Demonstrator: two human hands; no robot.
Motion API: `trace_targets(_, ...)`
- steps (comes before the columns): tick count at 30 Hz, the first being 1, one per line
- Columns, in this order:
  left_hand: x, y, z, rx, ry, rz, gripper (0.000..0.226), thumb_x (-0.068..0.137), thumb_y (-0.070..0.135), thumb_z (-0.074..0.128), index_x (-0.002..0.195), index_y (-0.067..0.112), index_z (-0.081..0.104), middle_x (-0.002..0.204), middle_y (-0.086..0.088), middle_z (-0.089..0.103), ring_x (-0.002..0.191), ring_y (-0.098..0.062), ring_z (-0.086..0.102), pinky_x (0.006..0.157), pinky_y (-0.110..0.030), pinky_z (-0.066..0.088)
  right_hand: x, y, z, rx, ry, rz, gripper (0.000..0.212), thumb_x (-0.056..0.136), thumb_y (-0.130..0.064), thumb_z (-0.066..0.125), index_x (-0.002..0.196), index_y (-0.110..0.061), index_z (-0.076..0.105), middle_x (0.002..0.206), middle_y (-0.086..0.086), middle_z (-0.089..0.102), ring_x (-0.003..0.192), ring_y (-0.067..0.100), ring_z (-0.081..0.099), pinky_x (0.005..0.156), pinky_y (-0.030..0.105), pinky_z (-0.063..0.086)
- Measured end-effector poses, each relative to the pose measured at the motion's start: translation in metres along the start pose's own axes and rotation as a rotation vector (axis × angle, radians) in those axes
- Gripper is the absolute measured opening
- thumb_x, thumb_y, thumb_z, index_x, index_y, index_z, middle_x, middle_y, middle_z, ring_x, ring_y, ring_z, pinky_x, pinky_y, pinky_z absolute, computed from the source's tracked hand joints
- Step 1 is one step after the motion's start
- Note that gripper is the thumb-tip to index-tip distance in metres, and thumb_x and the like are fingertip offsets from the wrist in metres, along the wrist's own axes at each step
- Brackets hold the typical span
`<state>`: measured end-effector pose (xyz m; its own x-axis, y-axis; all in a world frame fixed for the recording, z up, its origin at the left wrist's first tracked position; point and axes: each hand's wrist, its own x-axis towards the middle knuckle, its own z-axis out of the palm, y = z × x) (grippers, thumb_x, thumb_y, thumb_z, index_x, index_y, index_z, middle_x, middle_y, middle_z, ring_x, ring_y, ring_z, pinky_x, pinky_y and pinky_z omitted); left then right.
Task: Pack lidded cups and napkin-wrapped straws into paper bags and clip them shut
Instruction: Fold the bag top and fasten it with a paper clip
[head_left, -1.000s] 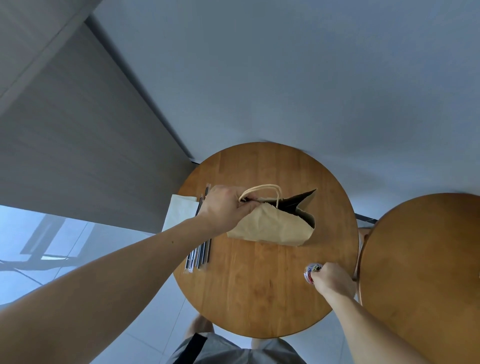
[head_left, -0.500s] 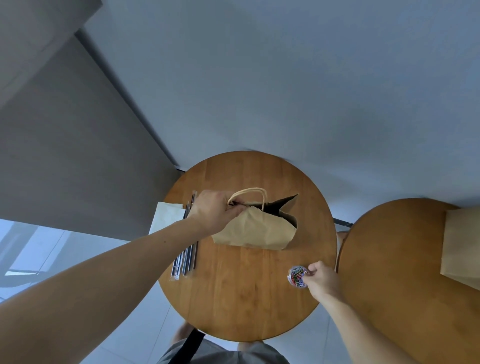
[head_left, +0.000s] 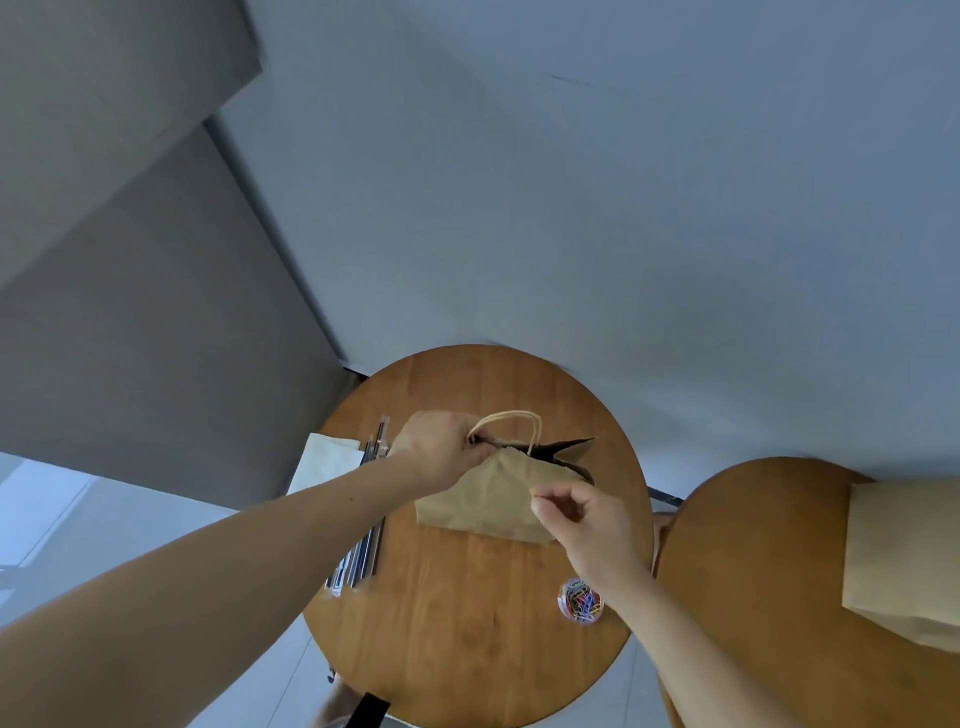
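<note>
A brown paper bag (head_left: 488, 499) with a twisted paper handle (head_left: 511, 418) stands on the round wooden table (head_left: 467, 623). Its mouth is pressed together at the left and gapes open at the right. My left hand (head_left: 441, 449) pinches the bag's top edge at the left end. In front of the bag, my right hand (head_left: 582, 514) hovers with thumb and forefinger pinched on a small thin clip, too small to see clearly. A small round tub of coloured paper clips (head_left: 581, 603) sits near the table's right edge. What is inside the bag is hidden.
Wrapped straws (head_left: 363, 551) and a white napkin stack (head_left: 324, 465) lie along the table's left edge. A second round table (head_left: 753, 597) on the right carries another brown paper bag (head_left: 904, 556). A grey wall stands close behind.
My right hand has left the clip tub and risen to the front of the bag, pinching a clip. My left hand still holds the bag's top.
</note>
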<state>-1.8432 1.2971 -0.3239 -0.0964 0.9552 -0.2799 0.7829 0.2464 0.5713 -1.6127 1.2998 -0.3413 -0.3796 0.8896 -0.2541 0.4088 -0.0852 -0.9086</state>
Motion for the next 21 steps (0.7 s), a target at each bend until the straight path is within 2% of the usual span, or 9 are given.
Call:
trace_targets(4, 0.0, -0.001, -0.005, 0.007, -0.03, 0.005, 0.014, 0.092, 0.039, 0.062, 0.099, 0.035, 0.073, 0.087, 0.013, 0.072, 0.08, -0.009, 0.064, 0.065, -0.023, 0.045, 0.012, -0.032, 0.012, -0.147, -0.014, -0.145, 0.025, 0.089, -0.021, 0.071, 0.091, -0.046, 0.07, 0.088, -0.012, 0.063, 0.082, 0.003, 0.06, 0.069, 0.011, 0.045)
trace_targets(7, 0.0, -0.003, -0.007, 0.015, -0.041, 0.0, 0.015, 0.091, 0.039, 0.062, 0.101, 0.036, 0.073, 0.088, 0.014, 0.072, 0.081, -0.008, 0.063, 0.061, -0.019, 0.04, 0.026, -0.048, 0.018, -0.237, 0.077, -0.18, 0.017, 0.084, -0.017, 0.077, 0.091, -0.031, 0.07, 0.085, -0.016, 0.066, 0.08, 0.001, 0.062, 0.069, 0.013, 0.048)
trace_targets(10, 0.001, -0.005, -0.008, -0.009, -0.036, -0.01, 0.016, 0.089, 0.033, 0.063, 0.101, 0.03, 0.072, 0.091, 0.01, 0.072, 0.083, -0.011, 0.064, 0.067, -0.025, 0.046, 0.039, -0.057, 0.024, -0.34, 0.119, -0.214, 0.011, 0.08, -0.01, 0.079, 0.082, -0.016, 0.069, 0.081, -0.011, 0.067, 0.073, 0.004, 0.062, 0.068, 0.017, 0.05)
trace_targets(12, 0.001, -0.006, -0.008, -0.03, -0.02, -0.012, 0.009, 0.086, 0.028, 0.064, 0.093, 0.024, 0.068, 0.084, 0.009, 0.07, 0.08, -0.014, 0.063, 0.067, -0.029, 0.047, 0.043, -0.059, 0.028, -0.374, 0.109, -0.259, 0.01, 0.079, -0.006, 0.078, 0.079, -0.011, 0.07, 0.085, -0.005, 0.07, 0.075, 0.009, 0.064, 0.069, 0.022, 0.052)
trace_targets(14, 0.001, -0.009, -0.007, -0.029, -0.013, 0.01, 0.005, 0.084, 0.024, 0.065, 0.081, 0.027, 0.062, 0.07, 0.011, 0.061, 0.071, -0.014, 0.057, 0.058, -0.023, 0.039, 0.047, -0.06, 0.032, -0.381, 0.108, -0.305, 0.01, 0.078, -0.004, 0.079, 0.077, -0.009, 0.07, 0.083, -0.004, 0.071, 0.074, 0.011, 0.065, 0.069, 0.024, 0.053)
trace_targets(15, 0.001, -0.01, -0.007, -0.028, -0.002, 0.03, 0.014, 0.084, 0.023, 0.065, 0.074, 0.031, 0.059, 0.063, 0.014, 0.055, 0.067, -0.012, 0.053, 0.053, -0.017, 0.033, 0.049, -0.06, 0.033, -0.389, 0.11, -0.322, 0.01, 0.077, -0.004, 0.079, 0.076, -0.01, 0.071, 0.08, -0.006, 0.071, 0.072, 0.011, 0.065, 0.068, 0.024, 0.053)
trace_targets(18, -0.001, -0.013, -0.006, -0.036, 0.09, 0.119, 0.046, 0.086, 0.022, 0.066, 0.054, 0.039, 0.038, 0.046, 0.018, 0.04, 0.052, -0.007, 0.042, 0.049, -0.012, 0.028, 0.053, -0.06, 0.033, -0.399, 0.108, -0.326, 0.006, 0.079, -0.01, 0.08, 0.081, -0.014, 0.075, 0.077, -0.01, 0.072, 0.07, 0.007, 0.066, 0.067, 0.023, 0.054)
trace_targets(21, -0.003, -0.013, -0.006, -0.017, 0.147, 0.184, 0.056, 0.088, 0.023, 0.067, 0.05, 0.04, 0.031, 0.041, 0.016, 0.034, 0.041, -0.003, 0.036, 0.046, -0.014, 0.024, 0.059, -0.059, 0.035, -0.413, 0.1, -0.349, 0.007, 0.083, -0.015, 0.078, 0.089, -0.018, 0.078, 0.081, -0.011, 0.075, 0.074, 0.004, 0.067, 0.068, 0.018, 0.053)
